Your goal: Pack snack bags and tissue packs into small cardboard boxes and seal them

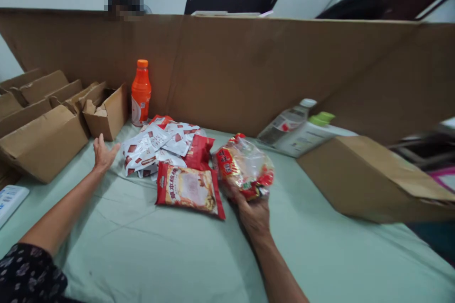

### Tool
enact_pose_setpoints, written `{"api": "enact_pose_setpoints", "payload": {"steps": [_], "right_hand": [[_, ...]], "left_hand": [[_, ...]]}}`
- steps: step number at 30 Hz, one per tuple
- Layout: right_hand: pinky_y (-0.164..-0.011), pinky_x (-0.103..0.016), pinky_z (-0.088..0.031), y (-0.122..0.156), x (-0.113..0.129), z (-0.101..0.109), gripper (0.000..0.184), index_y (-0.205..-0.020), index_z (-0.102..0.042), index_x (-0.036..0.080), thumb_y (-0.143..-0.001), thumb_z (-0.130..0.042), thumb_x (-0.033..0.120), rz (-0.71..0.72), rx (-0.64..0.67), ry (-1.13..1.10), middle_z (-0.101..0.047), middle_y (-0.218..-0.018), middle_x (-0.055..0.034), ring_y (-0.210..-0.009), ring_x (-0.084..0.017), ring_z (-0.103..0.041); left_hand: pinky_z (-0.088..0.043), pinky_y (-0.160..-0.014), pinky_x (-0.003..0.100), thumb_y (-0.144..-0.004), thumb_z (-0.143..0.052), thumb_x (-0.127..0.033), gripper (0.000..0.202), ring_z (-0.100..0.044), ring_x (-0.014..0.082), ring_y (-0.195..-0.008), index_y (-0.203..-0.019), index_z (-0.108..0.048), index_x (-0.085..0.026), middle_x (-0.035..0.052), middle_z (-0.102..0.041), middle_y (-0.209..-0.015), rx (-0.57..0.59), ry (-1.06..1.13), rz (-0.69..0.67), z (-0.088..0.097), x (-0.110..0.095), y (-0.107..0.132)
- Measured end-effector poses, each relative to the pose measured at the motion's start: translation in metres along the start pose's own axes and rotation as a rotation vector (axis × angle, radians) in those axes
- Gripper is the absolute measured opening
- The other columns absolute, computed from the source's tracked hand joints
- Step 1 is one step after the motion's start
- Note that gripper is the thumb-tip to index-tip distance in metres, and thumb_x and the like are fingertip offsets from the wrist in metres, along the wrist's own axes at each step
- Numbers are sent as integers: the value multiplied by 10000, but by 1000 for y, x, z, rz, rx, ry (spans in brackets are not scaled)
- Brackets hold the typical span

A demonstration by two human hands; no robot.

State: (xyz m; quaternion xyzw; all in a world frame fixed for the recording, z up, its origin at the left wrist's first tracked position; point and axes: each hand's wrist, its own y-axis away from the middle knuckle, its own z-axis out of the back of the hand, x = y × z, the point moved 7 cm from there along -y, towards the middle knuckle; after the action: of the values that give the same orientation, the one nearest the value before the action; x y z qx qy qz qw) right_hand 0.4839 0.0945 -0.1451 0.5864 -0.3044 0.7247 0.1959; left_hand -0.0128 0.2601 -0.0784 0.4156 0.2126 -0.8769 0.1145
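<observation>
My right hand (254, 215) grips the lower edge of a clear and red snack bag (245, 165), a rounded packet with yellow lettering. Fingers apart and holding nothing, my left hand (103, 154) reaches over the sheet beside a pile of white and brown sachets (145, 149). A red and cream food packet (190, 188) lies flat in front of the pile, between my hands. Behind it, a plain red packet (199, 152) leans against the sachets. The fingers under the snack bag are partly hidden.
An orange bottle (141, 94) stands behind the pile. Open cardboard boxes (46, 142) line the left side. A clear bottle (287, 123) and a green-capped white container (309, 135) tilt near a cardboard box (373, 175) at right. A tall cardboard panel (231, 66) spans the back.
</observation>
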Motion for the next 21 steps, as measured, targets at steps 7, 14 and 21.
{"api": "enact_pose_setpoints", "payload": {"steps": [7, 14, 21], "right_hand": [[-1031, -513, -508, -3, 7, 5, 912, -1275, -518, 212, -537, -865, 620, 50, 19, 143, -713, -1233, -142, -1122, -327, -686], [-1007, -522, -501, -12, 5, -9, 797, -1247, -510, 217, -630, -801, 629, 87, 32, 140, -705, -1170, -120, -1084, -321, -666], [-1070, -502, -475, -15, 13, -21, 869, -1360, -486, 205, -646, -819, 572, 138, 156, 34, -677, -1275, -122, -1137, -300, -649]], "left_hand": [[-323, -1254, 532, -769, -750, -522, 838, -401, 393, -1497, -1471, -506, -134, 206, -479, -1547, 313, 19, -216, -12, -16, 58], [-382, -1219, 536, -742, -741, -518, 808, -499, 398, -1414, -1419, -545, -124, 203, -548, -1480, 414, 62, -314, -54, -39, 82], [-337, -1255, 502, -890, -648, -460, 639, -453, 347, -1443, -1430, -502, -152, 148, -519, -1485, 319, 80, -370, -53, -51, 100]]}}
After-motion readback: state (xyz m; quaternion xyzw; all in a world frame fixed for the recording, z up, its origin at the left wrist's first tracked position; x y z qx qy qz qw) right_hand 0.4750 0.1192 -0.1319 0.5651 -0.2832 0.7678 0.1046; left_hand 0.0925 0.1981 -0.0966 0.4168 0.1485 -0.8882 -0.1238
